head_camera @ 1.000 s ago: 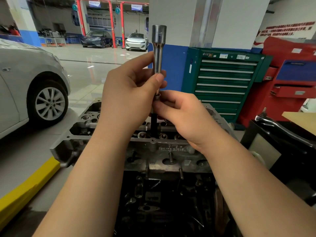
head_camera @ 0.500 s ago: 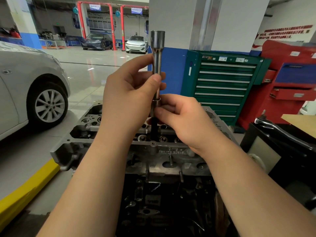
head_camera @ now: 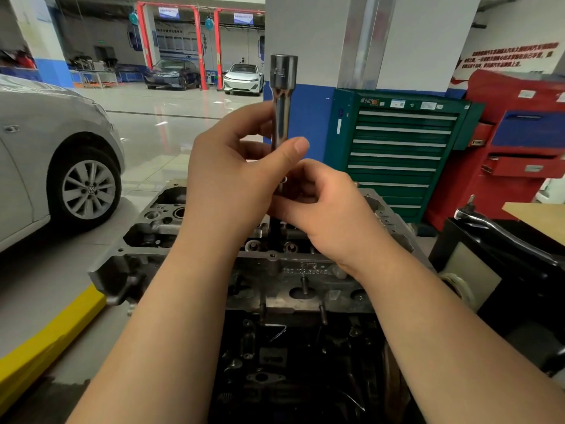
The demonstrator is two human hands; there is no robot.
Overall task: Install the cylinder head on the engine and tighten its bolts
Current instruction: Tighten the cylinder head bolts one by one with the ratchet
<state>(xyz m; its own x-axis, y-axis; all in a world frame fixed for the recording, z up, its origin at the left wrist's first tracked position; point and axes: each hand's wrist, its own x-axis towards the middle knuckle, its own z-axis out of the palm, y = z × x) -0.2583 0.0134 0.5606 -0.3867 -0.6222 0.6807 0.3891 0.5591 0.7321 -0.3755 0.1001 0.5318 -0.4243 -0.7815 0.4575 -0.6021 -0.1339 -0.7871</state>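
A grey aluminium cylinder head (head_camera: 275, 264) sits on top of the dark engine block (head_camera: 290, 362) in front of me. A long chrome socket extension (head_camera: 282, 96) stands upright over the middle of the head, its wide square-drive end on top. My left hand (head_camera: 232, 179) grips its shaft, thumb across the front. My right hand (head_camera: 324, 209) pinches its lower end, where a dark bit runs down into the head. The bolt under it is hidden.
A silver car (head_camera: 46, 166) is parked at the left behind a yellow floor kerb (head_camera: 52, 335). A green drawer cabinet (head_camera: 397, 148) and a red tool cabinet (head_camera: 519, 142) stand behind the engine. A black stand (head_camera: 501, 264) with a ratchet handle (head_camera: 489, 221) is at right.
The extension and both hands sit slightly lower in view than a second ago, and my thumb has shifted round the shaft. The head has not moved.
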